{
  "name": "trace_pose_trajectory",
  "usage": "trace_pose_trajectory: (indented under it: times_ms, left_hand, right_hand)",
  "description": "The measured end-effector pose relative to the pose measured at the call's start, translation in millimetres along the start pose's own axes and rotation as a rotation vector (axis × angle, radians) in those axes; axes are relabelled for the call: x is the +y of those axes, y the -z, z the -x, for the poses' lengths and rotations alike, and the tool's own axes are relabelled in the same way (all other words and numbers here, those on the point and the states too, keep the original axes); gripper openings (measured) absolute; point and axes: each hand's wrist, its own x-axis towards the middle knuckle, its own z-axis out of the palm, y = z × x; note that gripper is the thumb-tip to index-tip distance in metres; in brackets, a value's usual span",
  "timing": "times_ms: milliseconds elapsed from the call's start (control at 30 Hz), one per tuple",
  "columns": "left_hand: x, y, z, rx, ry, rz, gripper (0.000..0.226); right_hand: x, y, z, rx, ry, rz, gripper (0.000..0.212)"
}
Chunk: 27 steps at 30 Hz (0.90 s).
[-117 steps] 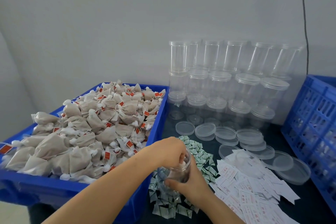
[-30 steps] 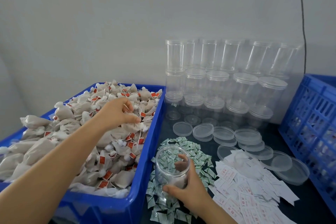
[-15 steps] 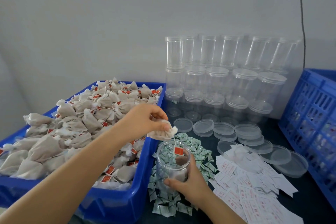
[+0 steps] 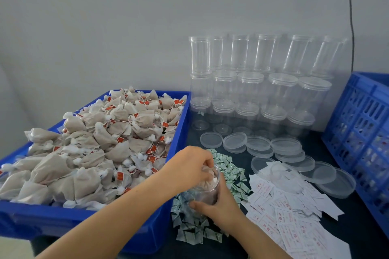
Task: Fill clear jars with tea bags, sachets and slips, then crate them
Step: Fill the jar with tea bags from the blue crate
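Jar (image 4: 207, 190) is gripped steady by the right hand (image 4: 219, 206) while a tea bag (image 4: 207, 175), pinched by the left hand (image 4: 189, 169), is pushed inside.

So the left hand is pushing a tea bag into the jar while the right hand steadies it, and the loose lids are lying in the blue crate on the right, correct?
Not quite. The head view shows the loose lids lying on the dark table, in front of the stacked jars, not in the crate. The rest holds: left hand pushes the tea bag into the jar; right hand steadies it.

Two hands (image 4: 187, 169), one held jar (image 4: 207, 190), two blue bins (image 4: 90, 218), about ten loose lids (image 4: 211, 140); stacked jars (image 4: 250, 82), tea bags (image 4: 88, 145), sachets (image 4: 229, 172) and slips (image 4: 290, 216) too many to count.
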Motion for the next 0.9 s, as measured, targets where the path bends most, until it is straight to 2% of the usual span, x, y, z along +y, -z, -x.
trace_pose_trajectory:
  times_ms: [133,433,567,633,700,800,900]
  left_hand:
    - [1.4,-8.0,-1.9,-0.010,0.029,-0.009,0.011]
    - [-6.4,-6.7,-1.5,0.025,-0.007,-0.009,0.015]
    - [-22.0,10.1,-3.7,0.183,-0.012,0.020,0.007]
    - [-39.7,22.2,-7.0,0.294,0.039,0.052,0.001]
    - [-64.2,31.3,-9.6,0.340,0.132,0.057,0.002]
    - [-101.1,31.9,-13.3,0.241,0.253,0.012,0.009]
    - [-121.4,19.3,-18.9,0.041,0.285,-0.125,0.021]
  right_hand:
    - [-0.3,0.0,-1.2,-0.006,0.035,-0.020,0.075]
    - [5.0,-0.4,-1.5,0.005,0.012,0.017,0.089]
    - [7.3,0.8,-0.6,0.032,-0.048,0.086,0.100]
    - [8.2,1.7,0.3,0.023,-0.059,0.090,0.105]
    - [8.7,2.4,0.9,0.018,-0.067,0.081,0.109]
    - [8.1,2.2,1.4,0.020,-0.069,0.067,0.108]
    - [6.3,1.8,2.6,0.031,-0.065,0.077,0.107]
